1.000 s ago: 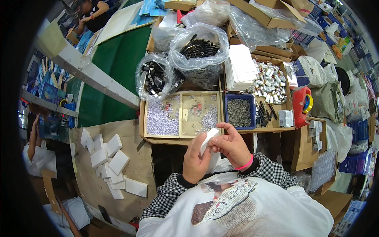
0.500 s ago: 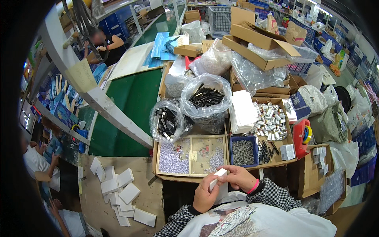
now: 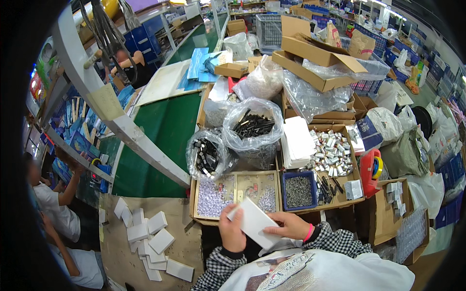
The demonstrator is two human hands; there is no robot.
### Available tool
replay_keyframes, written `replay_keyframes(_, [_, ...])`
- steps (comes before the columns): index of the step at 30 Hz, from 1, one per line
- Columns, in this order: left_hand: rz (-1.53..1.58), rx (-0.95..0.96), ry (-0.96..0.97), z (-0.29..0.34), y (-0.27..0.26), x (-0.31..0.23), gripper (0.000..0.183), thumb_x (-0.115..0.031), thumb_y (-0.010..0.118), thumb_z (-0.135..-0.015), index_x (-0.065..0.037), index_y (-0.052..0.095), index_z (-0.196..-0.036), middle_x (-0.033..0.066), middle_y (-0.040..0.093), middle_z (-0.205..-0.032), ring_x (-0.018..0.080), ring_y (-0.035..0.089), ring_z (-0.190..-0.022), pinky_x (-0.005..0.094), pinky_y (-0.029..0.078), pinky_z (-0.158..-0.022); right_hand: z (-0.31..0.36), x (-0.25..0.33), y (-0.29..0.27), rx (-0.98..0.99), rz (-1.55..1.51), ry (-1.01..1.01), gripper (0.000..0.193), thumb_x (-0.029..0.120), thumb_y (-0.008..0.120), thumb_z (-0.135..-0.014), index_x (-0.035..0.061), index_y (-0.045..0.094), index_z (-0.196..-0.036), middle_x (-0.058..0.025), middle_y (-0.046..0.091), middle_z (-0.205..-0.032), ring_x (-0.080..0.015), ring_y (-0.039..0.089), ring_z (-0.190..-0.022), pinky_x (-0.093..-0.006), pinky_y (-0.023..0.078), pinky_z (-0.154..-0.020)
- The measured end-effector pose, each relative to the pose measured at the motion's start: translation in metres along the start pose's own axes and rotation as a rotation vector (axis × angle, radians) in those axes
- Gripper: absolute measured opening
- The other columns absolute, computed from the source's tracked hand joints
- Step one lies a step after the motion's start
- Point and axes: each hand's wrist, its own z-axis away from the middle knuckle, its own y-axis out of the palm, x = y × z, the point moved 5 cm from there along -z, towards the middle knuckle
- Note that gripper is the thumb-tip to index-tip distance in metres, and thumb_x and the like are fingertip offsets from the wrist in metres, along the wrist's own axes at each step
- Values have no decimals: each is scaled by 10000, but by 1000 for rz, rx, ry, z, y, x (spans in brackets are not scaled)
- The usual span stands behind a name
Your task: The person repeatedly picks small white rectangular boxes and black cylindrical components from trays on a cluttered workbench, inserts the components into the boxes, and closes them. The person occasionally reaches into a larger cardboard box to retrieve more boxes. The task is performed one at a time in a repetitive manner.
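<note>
At left, a pile of boxes (image 3: 138, 233) lies on the cardboard-covered bench (image 3: 187, 220). A 2-compartment wooden tray (image 3: 235, 186) of small lilac pieces comes next. Just near of it, the left hand (image 3: 232, 229) has its grip around the far left end of a flat white carton (image 3: 253, 222), held tilted. The right hand (image 3: 291, 226) has its grip on the carton's right edge. Farther right sit a blue plastic bin (image 3: 314, 191) and a red tape dispenser (image 3: 370, 165).

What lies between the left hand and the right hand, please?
In the head view, a white box lies between the left hand and the right hand, held by both.
</note>
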Motion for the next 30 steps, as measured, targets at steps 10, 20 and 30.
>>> replay_keyframes(10, [-1506,824,857,11,71,-13,708,-440,685,-713,-84,441,-1275,133,413,-1333,325,306,-1288,528,202,-1053,29,-24,-55,-85,-227,174,469,282,617,-826,24,526,-1207,-131,639,-1030,-176,617,-930,-282,479,-803])
replay_keyframes(20, [-1325,1171,437,20,109,52,1017,-531,781,-498,2,404,-1278,167,484,-1161,330,472,-1077,415,352,-959,101,-64,-118,-52,-708,281,320,279,471,-942,25,598,-1091,-96,649,-910,-146,635,-753,-261,531,-664])
replay_keyframes(30, [-527,688,-336,24,79,90,949,-650,631,-691,19,358,-1307,95,534,-1128,178,520,-1013,308,416,-865,96,-153,-213,-492,1095,352,154,244,605,-768,107,670,-742,-62,633,-825,-244,556,-904,-371,435,-754])
